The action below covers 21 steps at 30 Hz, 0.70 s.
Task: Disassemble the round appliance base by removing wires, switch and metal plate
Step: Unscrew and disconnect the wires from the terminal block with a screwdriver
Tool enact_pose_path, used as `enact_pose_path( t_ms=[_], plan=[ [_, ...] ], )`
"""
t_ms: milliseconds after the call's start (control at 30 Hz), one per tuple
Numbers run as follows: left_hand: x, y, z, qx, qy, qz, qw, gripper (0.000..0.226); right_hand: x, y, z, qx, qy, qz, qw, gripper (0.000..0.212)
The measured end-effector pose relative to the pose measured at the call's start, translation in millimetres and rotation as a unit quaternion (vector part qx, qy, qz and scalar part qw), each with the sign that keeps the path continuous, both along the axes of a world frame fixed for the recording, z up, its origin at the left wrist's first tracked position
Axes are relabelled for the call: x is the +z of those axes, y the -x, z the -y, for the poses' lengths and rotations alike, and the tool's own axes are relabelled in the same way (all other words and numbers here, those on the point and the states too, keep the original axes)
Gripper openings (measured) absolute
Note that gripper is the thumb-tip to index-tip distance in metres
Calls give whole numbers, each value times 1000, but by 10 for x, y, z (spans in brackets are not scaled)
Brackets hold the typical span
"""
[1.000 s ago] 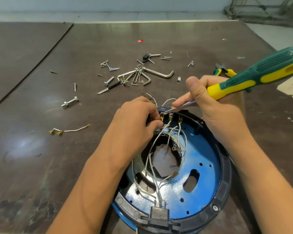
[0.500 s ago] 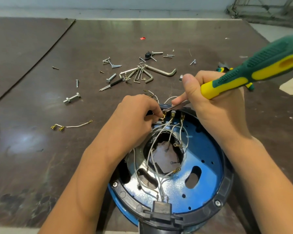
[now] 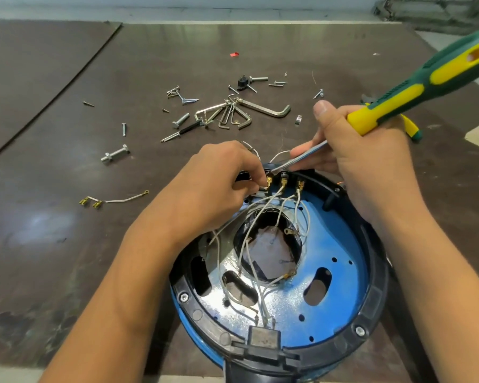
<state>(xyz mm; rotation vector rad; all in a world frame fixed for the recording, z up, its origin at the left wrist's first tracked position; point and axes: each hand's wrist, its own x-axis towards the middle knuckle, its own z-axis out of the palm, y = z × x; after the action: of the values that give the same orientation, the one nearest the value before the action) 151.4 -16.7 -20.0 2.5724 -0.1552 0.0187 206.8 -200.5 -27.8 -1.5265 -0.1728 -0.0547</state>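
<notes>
Base (image 3: pixel 378 275) sits at the counter's (image 3: pixel 67 258) near edge. Left hand (image 3: pixel 213 186) pinches a terminal (image 3: pixel 269 180) at its far rim. Right hand (image 3: pixel 371 167) grips a screwdriver (image 3: pixel 426 76), tip beside that terminal. Hex keys (image 3: pixel 263 109) lie beyond.

Left hand (image 3: pixel 205 186) pinch on spade terminal (image 3: pixel 268 181) at far rim of round base (image 3: pixel 381 272); screwdriver (image 3: pixel 398 89) tip touching just behind grip; further terminals (image 3: pixel 284 182) just right; hex keys (image 3: pixel 260 110) farther behind; loose wire (image 3: pixel 122 200) well left, on table (image 3: pixel 67 272).

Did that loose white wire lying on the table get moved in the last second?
No. The wire lies where it was, just this side of the bolt, with the same gap between them; only the camera shifted.
</notes>
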Motion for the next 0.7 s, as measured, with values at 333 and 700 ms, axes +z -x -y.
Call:
enact_pose_path(
  t_ms=[333, 700],
  plan=[
    [-4, -4, 27, -5, -11, 24, 1000, 16, 13, -18, 96, 70, 11, 65, 995, 32],
    [-24, 24, 25, 22, 6, 32, 999, 18, 25, 14, -18, 32, 120, 152, 980, 42]
  ],
)
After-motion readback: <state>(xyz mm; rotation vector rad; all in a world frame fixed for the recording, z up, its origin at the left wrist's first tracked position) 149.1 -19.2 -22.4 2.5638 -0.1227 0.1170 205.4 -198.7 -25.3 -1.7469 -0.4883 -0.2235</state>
